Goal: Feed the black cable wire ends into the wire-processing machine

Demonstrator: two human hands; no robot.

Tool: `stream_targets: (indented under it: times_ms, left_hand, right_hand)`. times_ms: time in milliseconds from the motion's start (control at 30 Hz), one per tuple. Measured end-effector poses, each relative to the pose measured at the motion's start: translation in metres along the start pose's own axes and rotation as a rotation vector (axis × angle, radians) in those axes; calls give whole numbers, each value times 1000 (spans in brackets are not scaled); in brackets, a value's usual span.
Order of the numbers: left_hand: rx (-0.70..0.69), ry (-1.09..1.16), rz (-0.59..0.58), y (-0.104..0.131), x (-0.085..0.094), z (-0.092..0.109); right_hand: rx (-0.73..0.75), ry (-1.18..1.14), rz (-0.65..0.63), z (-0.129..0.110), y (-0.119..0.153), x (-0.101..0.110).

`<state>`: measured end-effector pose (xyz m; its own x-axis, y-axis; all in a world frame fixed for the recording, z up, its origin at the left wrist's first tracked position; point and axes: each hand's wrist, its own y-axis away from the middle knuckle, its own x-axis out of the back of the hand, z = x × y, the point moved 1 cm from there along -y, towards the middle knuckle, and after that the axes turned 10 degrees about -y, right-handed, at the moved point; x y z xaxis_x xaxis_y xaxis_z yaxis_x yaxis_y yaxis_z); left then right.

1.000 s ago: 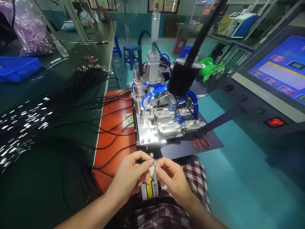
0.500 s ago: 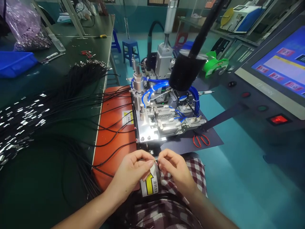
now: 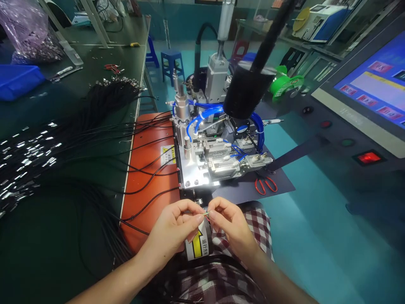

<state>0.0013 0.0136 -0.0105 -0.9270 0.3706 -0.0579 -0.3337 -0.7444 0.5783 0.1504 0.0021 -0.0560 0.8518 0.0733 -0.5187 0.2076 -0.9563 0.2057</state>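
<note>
Thin coloured wires (image 3: 206, 214), green and red, show between my fingertips in front of the machine. My left hand (image 3: 182, 223) pinches them from the left, thumb against forefinger. From the right, my right hand (image 3: 230, 221) pinches the same wires, its fingertips almost touching the left ones. Just below the hands is a white label with a yellow arrow (image 3: 198, 245). Beyond them stands the metal machine (image 3: 224, 164) with blue air tubes. Black cables (image 3: 153, 202) run across the orange plate (image 3: 139, 211) to the machine's left edge.
Bundled black cables (image 3: 104, 101) lie on the dark green table (image 3: 126, 59) at left, near a blue tray (image 3: 20, 80). Red-handled scissors (image 3: 265, 185) lie right of the machine. A black cylinder (image 3: 248, 90) hangs over it. A control screen (image 3: 376, 84) stands at right.
The view has shifted slightly. Both hands keep their pinch, and a little more of the green wire shows between the fingertips.
</note>
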Motion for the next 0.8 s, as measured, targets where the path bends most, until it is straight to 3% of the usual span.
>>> stream_targets:
  times_ms: [567, 800]
  left_hand:
    - [38, -2, -36, -2, 3, -3]
    - [4, -148, -77, -2, 2, -2]
  right_hand:
    - [-12, -5, -8, 4, 0, 1]
    - [-85, 117, -205, -11, -11, 7]
